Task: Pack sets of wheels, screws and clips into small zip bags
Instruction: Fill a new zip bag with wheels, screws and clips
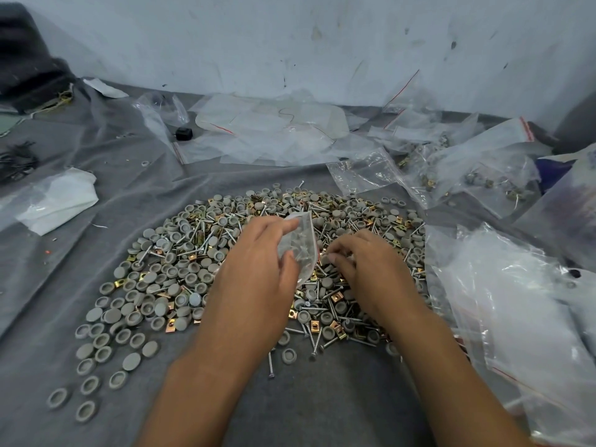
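Your left hand (258, 256) pinches a small zip bag (301, 245) of thin, clear, crinkled plastic, thumb and fingers curled round its edge; it stands upright just above the heap, and a few silvery screws show through its wall. Your right hand (361, 266) sits just beside the bag with fingertips curled down, pinching at small pieces on the heap; what exactly it grips is too small to tell.

The heap spreads across a worktop covered with a soft, wrinkled grey cloth (106, 227). It mixes round, matte grey wheels (154, 285), some showing a hollow cupped face and others a flat one, long slim bright-metal screws (317, 341) with threaded shanks, and small squarish brass-coloured clips (170, 324) with a glossy sheen.

To your right lie large clear plastic bags (516, 301), glossy and rumpled. Farther back on the right, zip bags with red seal strips (483, 169) hold sets of grey and brass-coloured parts. Flat empty-looking clear bags (274, 130) lie by the scuffed pale wall (322, 37). A crumpled white sheet (61, 201) lies at the left. No writing is readable.
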Tool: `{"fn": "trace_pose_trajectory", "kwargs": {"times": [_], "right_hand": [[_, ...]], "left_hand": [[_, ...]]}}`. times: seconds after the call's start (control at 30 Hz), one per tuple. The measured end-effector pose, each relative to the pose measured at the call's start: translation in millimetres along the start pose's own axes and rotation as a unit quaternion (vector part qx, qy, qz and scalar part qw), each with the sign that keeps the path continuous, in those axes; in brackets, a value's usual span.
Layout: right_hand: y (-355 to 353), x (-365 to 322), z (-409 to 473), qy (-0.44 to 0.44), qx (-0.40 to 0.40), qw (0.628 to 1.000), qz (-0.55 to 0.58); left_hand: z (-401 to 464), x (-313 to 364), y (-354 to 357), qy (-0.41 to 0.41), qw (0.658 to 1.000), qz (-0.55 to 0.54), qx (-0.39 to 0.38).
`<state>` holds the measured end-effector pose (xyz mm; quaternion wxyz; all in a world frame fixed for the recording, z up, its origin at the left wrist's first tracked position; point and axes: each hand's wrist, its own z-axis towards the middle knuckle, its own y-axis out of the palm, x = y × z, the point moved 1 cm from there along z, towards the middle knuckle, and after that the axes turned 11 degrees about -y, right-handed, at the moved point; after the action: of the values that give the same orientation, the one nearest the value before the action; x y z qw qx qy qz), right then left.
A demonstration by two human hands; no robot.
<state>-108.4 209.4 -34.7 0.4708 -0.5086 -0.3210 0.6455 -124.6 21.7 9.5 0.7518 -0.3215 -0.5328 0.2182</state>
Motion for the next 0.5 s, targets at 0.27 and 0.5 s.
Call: {"fn": "trace_pose_trajectory", "kwargs": {"times": [0.27, 0.5], "right_hand": [[-39, -41, -15, -0.128, 0.255, 0.943, 0.17], [-34, -51, -21, -0.141, 0.23, 0.953, 0.137]], "left_hand": [[3, -3, 3, 0.013, 1.0, 0.016, -0.011], [2, -2, 6, 0.016, 1.0, 0.002, -0.013]]}}
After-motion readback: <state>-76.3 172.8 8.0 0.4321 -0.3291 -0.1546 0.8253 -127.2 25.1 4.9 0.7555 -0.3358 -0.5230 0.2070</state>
